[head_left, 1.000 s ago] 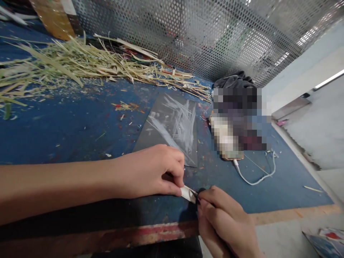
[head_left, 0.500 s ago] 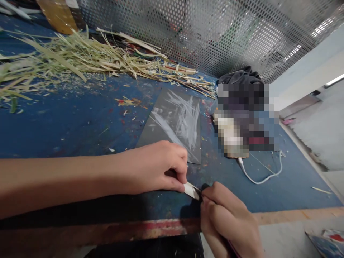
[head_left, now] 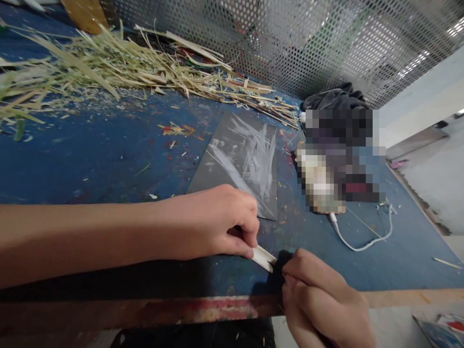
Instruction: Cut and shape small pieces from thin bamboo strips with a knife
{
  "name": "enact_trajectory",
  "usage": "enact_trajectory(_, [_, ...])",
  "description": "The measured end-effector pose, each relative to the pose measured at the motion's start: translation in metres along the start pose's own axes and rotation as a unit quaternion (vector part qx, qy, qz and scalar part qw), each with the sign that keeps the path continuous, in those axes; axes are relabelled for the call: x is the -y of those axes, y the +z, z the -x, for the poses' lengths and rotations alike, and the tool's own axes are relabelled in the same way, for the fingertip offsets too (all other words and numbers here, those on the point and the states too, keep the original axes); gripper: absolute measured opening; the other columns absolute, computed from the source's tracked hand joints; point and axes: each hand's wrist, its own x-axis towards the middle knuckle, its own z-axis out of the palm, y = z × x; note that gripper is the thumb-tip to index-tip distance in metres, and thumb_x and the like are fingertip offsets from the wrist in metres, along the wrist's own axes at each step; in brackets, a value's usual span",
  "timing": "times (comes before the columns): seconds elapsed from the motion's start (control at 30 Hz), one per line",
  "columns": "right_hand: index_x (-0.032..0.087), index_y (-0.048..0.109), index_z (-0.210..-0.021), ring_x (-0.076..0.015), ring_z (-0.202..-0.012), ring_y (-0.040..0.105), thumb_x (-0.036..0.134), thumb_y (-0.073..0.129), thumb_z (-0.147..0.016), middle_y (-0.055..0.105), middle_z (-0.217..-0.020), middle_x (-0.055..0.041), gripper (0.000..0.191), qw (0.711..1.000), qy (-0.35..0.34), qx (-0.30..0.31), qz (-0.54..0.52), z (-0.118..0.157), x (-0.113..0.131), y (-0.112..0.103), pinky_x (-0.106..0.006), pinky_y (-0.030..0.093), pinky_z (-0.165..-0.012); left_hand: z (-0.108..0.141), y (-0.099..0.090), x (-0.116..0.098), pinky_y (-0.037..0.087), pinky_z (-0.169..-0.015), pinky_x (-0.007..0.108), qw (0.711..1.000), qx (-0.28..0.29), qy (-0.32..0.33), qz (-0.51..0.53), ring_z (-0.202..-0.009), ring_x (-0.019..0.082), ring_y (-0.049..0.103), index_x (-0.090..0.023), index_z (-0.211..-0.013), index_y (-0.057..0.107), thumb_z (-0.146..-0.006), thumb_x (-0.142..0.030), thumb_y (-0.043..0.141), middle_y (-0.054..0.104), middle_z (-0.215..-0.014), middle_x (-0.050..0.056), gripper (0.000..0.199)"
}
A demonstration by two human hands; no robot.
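A short pale strip (head_left: 263, 258) is pinched at its left end between the thumb and fingers of my left hand (head_left: 232, 224), low over the blue table. Its right end shows a dark notch or split. Just right of that end, my right hand (head_left: 322, 295) is closed in a fist-like grip at the table's front edge. A dark item, too shadowed to identify, shows at its fingertips. Behind my left hand lies a dark grey sheet (head_left: 232, 145) with whitish scuffs, partly covered by the hand.
Shredded plant strips (head_left: 126, 72) pile along the back, before a perforated metal screen (head_left: 268, 43). At right are a blurred-out device with a white cable (head_left: 357, 249) and a dark cloth (head_left: 337, 99). The table's worn front edge (head_left: 203, 309) runs below my hands.
My right hand has moved slightly right and down, away from the strip's end, which now shows more clearly. My left hand still pinches the strip. The view has shifted a little.
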Motion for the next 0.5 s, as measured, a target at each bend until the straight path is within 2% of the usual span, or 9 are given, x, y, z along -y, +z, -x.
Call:
enact_trajectory(0.07, [0.020, 0.040, -0.061, -0.0075, -0.044, 0.033, 0.005, 0.046, -0.084, 0.043, -0.055, 0.0018, 0.028, 0.998, 0.015, -0.049, -0.034, -0.001, -0.001, -0.004, -0.020, 0.025, -0.036, -0.001, 0.000, 0.002, 0.038, -0.065, 0.018, 1.000, 0.005, 0.016, 0.010, -0.066, 0.007, 0.056, -0.019, -0.071, 0.071, -0.076, -0.017, 0.074, 0.063, -0.071, -0.004, 0.005])
enact_trajectory(0.13, [0.022, 0.044, -0.069, -0.0089, -0.047, 0.043, 0.008, 0.049, -0.084, 0.049, -0.058, 0.0021, 0.021, 0.994, 0.059, -0.065, -0.057, -0.003, -0.002, -0.013, -0.019, 0.034, -0.040, -0.001, -0.001, 0.004, 0.039, -0.065, 0.017, 0.999, 0.009, 0.026, 0.017, -0.067, 0.006, 0.056, -0.019, -0.071, 0.071, -0.075, -0.017, 0.074, 0.063, -0.071, -0.004, 0.006])
enact_trajectory(0.23, [0.022, 0.049, -0.082, -0.0112, -0.057, 0.055, 0.007, 0.055, -0.081, 0.059, -0.071, 0.0010, 0.017, 0.996, 0.083, 0.001, -0.030, -0.006, -0.003, -0.025, -0.023, 0.048, -0.055, -0.002, -0.003, 0.006, 0.039, -0.067, 0.016, 0.999, 0.015, 0.032, 0.020, -0.070, 0.006, 0.057, -0.019, -0.072, 0.071, -0.076, -0.017, 0.074, 0.064, -0.074, -0.003, 0.005])
enact_trajectory(0.37, [0.020, 0.048, -0.079, -0.0089, -0.058, 0.049, -0.002, 0.053, -0.079, 0.056, -0.071, 0.0003, 0.022, 0.996, -0.004, 0.090, -0.002, -0.008, -0.002, -0.026, -0.019, 0.044, -0.052, -0.004, -0.006, 0.008, 0.040, -0.069, 0.017, 0.998, 0.039, 0.053, 0.013, -0.072, 0.007, 0.058, -0.020, -0.074, 0.072, -0.076, -0.020, 0.074, 0.065, -0.078, -0.002, 0.002])
enact_trajectory(0.5, [0.019, 0.048, -0.081, -0.0101, -0.063, 0.048, -0.007, 0.050, -0.078, 0.054, -0.075, -0.0030, 0.026, 0.992, -0.027, 0.122, -0.026, -0.011, 0.001, -0.019, -0.020, 0.043, -0.054, -0.005, -0.006, 0.009, 0.041, -0.070, 0.017, 0.996, 0.050, 0.071, 0.004, -0.073, 0.008, 0.058, -0.019, -0.076, 0.072, -0.077, -0.021, 0.073, 0.066, -0.079, -0.001, 0.002])
